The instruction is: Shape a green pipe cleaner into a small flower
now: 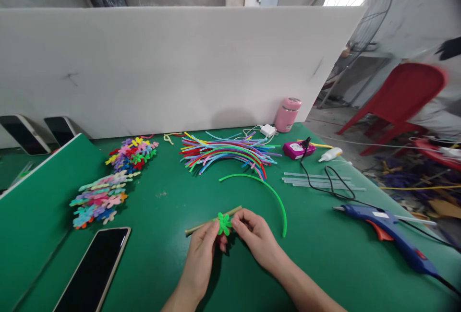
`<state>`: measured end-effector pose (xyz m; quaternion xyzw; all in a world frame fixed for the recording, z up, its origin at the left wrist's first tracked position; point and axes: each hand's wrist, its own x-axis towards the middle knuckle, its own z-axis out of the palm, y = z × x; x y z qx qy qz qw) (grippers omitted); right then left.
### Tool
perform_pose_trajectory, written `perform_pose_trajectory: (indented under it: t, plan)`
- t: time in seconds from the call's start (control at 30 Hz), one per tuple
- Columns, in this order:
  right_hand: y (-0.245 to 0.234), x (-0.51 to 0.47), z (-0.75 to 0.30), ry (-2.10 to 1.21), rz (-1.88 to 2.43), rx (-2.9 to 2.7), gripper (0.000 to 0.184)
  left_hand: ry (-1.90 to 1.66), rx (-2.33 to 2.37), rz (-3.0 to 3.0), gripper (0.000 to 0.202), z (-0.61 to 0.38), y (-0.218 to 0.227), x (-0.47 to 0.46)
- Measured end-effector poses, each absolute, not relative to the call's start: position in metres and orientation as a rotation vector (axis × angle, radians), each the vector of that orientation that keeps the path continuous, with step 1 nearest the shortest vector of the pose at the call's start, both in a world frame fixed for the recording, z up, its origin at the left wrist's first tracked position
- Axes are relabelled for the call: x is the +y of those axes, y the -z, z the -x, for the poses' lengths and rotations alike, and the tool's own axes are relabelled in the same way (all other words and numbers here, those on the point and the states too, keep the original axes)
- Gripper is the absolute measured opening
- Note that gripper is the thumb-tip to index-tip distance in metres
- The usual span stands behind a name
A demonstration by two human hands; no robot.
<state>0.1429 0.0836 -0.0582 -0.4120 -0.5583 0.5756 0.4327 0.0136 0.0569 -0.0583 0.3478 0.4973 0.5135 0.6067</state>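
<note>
A small bright green pipe-cleaner flower point(224, 224) is pinched between the thumb and fingers of my left hand point(202, 249). Closed at the flower's right side, my right hand point(256, 236) has its thumb and fingertips together at a petal and the stick. Behind the flower runs a thin tan stick point(195, 229), slanting up to the right through both hands. How each finger bears on the stick is partly hidden. Just beyond my right hand, a single green pipe cleaner point(277, 195) lies curved on the table.
Colourful pipe cleaners point(226, 151) lie bundled at the back. Finished flowers are heaped at left point(103, 197). A phone point(94, 269) lies front left. At right are a blue glue gun point(387, 230), glue sticks point(317, 182), a purple power socket point(298, 149) and a pink bottle point(287, 115).
</note>
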Motion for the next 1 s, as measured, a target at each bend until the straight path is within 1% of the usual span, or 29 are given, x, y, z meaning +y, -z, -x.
perform_pose_trajectory:
  t: [0.2, 0.4, 0.57, 0.73, 0.87, 1.0]
  plan:
    - [0.0541, 0.0823, -0.1441, -1.451, 0.997, -1.439, 0.036, -1.159, 1.162, -0.847, 0.026, -0.0134, 0.0605, 0.0569]
    - [0.0521, 0.0837, -0.1483, -1.421, 1.056, -1.562, 0.037, -1.17, 1.082, -0.856, 0.031, -0.0091, 0.0567, 0.0577]
    - [0.0524, 0.0832, -0.1486, -1.463, 1.021, -1.618, 0.033, -1.073, 1.081, -0.903, 0.027, -0.0077, 0.0569, 0.0575]
    - [0.0511, 0.0828, -0.1478, -1.534, 1.025, -1.554, 0.035, -1.024, 1.109, -0.999, 0.026, -0.01, 0.0564, 0.0584]
    - [0.0509, 0.0831, -0.1461, -1.557, 1.045, -1.499, 0.037, -1.051, 1.155, -1.008, 0.025, -0.0121, 0.0558, 0.0584]
    - [0.0506, 0.0815, -0.1442, -1.496, 1.055, -1.531, 0.036, -1.143, 1.263, -1.005, 0.027, -0.0127, 0.0578, 0.0577]
